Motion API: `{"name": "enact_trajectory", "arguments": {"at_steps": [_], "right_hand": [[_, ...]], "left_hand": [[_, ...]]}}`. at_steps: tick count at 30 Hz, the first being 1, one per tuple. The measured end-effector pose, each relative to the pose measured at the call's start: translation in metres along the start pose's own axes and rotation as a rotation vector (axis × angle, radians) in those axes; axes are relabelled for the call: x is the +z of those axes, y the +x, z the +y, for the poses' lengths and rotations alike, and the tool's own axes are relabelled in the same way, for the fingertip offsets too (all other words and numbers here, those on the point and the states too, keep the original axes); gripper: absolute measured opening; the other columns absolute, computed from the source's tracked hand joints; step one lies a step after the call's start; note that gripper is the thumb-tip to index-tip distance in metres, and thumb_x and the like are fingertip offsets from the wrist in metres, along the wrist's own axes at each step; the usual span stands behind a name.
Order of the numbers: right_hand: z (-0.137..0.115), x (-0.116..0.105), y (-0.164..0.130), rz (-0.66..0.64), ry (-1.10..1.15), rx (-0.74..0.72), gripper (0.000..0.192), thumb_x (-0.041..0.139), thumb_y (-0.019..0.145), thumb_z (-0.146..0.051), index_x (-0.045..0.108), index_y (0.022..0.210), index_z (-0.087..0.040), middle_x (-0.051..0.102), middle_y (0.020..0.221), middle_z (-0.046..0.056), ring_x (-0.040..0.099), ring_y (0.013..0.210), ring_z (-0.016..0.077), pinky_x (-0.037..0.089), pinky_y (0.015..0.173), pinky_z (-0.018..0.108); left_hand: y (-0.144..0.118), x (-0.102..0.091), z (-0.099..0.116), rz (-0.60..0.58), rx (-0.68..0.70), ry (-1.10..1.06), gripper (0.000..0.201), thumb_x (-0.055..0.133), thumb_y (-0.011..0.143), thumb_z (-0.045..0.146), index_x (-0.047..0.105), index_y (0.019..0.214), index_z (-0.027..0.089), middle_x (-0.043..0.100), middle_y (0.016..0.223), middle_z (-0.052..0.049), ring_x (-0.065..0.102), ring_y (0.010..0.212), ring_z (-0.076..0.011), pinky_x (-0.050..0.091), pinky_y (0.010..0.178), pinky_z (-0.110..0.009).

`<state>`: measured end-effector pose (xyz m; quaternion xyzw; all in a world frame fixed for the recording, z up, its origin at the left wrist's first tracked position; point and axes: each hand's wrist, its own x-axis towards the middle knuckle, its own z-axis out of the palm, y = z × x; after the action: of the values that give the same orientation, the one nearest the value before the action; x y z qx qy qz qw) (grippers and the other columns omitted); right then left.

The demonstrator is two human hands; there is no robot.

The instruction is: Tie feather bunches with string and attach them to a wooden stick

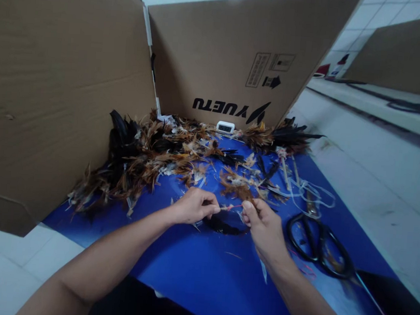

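— What does the person wear on the arms?
— Nothing: both forearms are bare up from the left hand (192, 205) and right hand (264, 226), without sleeves, rings or watch.

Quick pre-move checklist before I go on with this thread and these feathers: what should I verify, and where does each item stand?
1. Red thread spans between both hands: ok.
2. Left hand pinches its thread end: ok.
3. Right hand pinches thread and a brown feather tuft: ok, though whether the thread is wrapped on it: cannot tell.
4. Scissors lie right of the right hand, apart from it: ok.
5. Feather pile stays on the blue sheet: ok.
6. Knot made: cannot tell.
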<state>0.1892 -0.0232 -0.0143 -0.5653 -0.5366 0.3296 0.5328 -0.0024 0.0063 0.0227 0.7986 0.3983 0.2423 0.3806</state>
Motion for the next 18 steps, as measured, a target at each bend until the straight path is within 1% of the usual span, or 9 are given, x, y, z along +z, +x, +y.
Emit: {"name": "enact_trajectory", "arguments": {"at_steps": [6, 13, 18], "right_hand": [[-0.0016, -0.0017, 0.0007, 0.014, 0.049, 0.019, 0.033, 0.057, 0.074, -0.051, 0.053, 0.07, -0.018, 0.046, 0.052, -0.005, 0.041, 0.047, 0.0093, 0.035, 0.046, 0.022], [-0.0026, -0.0033, 0.0, 0.004, 0.031, 0.031, 0.028, 0.055, 0.078, -0.045, 0.052, 0.072, -0.018, 0.045, 0.055, -0.005, 0.041, 0.05, 0.0093, 0.034, 0.047, 0.022], [-0.0036, -0.0013, -0.0011, 0.004, 0.047, 0.026, 0.026, 0.054, 0.08, -0.041, 0.05, 0.069, -0.018, 0.043, 0.054, -0.005, 0.039, 0.05, 0.0087, 0.033, 0.047, 0.021]], "left_hand": [[-0.0013, -0.0011, 0.0003, -0.004, -0.002, -0.012, 0.019, 0.052, 0.079, 0.027, 0.063, 0.072, 0.013, 0.062, 0.059, 0.0, 0.055, 0.055, -0.0078, 0.04, 0.057, -0.018], [-0.0013, -0.0022, 0.0011, -0.014, -0.005, -0.029, 0.018, 0.053, 0.079, 0.026, 0.063, 0.072, 0.013, 0.062, 0.058, 0.001, 0.055, 0.055, -0.0078, 0.04, 0.057, -0.018], [-0.002, -0.0031, 0.0017, -0.022, -0.019, -0.032, 0.017, 0.054, 0.078, 0.027, 0.063, 0.072, 0.013, 0.062, 0.058, 0.001, 0.055, 0.055, -0.0081, 0.04, 0.057, -0.018]]}}
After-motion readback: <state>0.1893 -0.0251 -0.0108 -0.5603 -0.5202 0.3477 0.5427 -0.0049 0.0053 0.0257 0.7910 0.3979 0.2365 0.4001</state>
